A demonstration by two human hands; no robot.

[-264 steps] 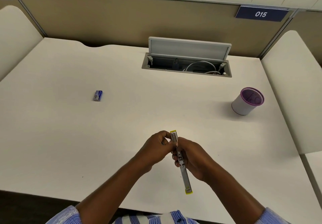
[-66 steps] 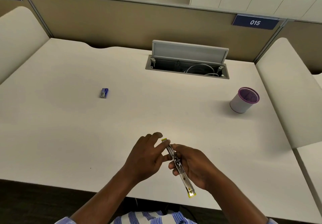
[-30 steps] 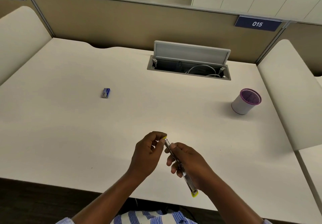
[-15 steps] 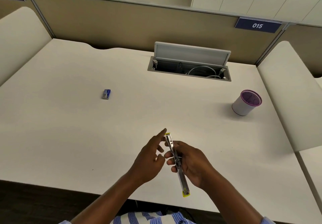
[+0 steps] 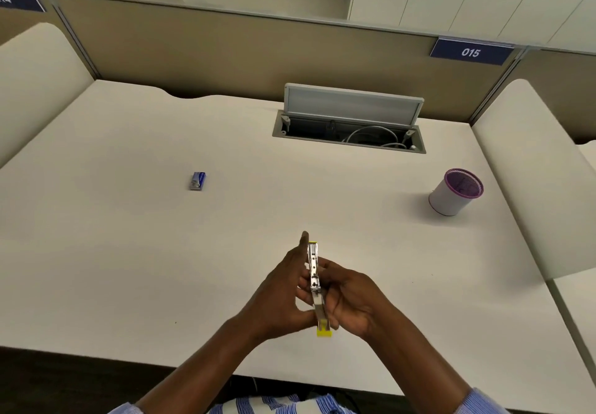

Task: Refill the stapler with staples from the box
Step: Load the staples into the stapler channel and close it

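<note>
A slim metal stapler [image 5: 313, 276] with yellow ends is held above the near middle of the white desk [image 5: 129, 252], its long axis pointing away from me. My right hand [image 5: 350, 300] grips its middle and lower part from the right. My left hand [image 5: 283, 294] lies against its left side, fingers stretched up along the metal toward the far yellow tip. The small blue staple box [image 5: 197, 181] lies on the desk far to the left, well apart from both hands.
A white cup with a purple rim [image 5: 455, 191] stands at the right. An open cable hatch [image 5: 350, 121] with its grey lid up sits at the back centre. Beige partition panels border the desk on both sides and behind.
The stapler has turned from a slant to nearly straight away from me. My left hand has closed in from pinching near the tip to lying flat along the stapler's left side.
</note>
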